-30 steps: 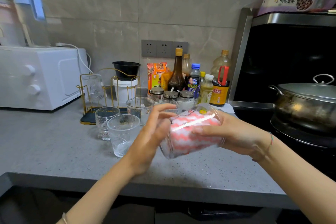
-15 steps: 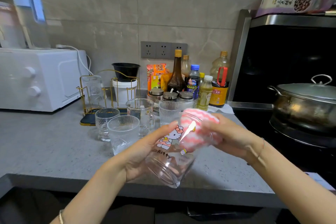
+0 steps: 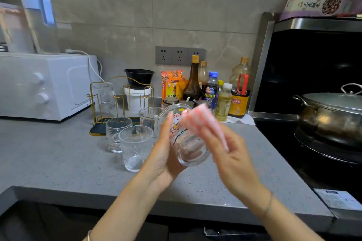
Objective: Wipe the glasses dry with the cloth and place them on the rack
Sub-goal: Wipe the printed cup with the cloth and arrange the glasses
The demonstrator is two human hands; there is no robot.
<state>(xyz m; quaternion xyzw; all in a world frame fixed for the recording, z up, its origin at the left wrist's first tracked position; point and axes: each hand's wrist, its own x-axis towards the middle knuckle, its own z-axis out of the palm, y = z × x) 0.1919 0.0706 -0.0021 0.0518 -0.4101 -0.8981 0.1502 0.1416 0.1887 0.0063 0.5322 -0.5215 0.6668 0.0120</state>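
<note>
At the centre of the frame we see the left hand (image 3: 164, 154), its grip curled round a tilted glass (image 3: 188, 143) above the worktop (image 3: 49, 152). The blurred right hand (image 3: 233, 158) has its grip clamped on the pink cloth (image 3: 197, 117) at the glass's mouth. The rack (image 3: 121, 101) stands at mid-left.

clear printed glass (image 3: 186, 139), ribbed glass tumbler (image 3: 135, 146), fluffy pink-white cloth (image 3: 201, 119), gold wire rack (image 3: 121, 101), matt speckled grey countertop (image 3: 58, 154).
</note>
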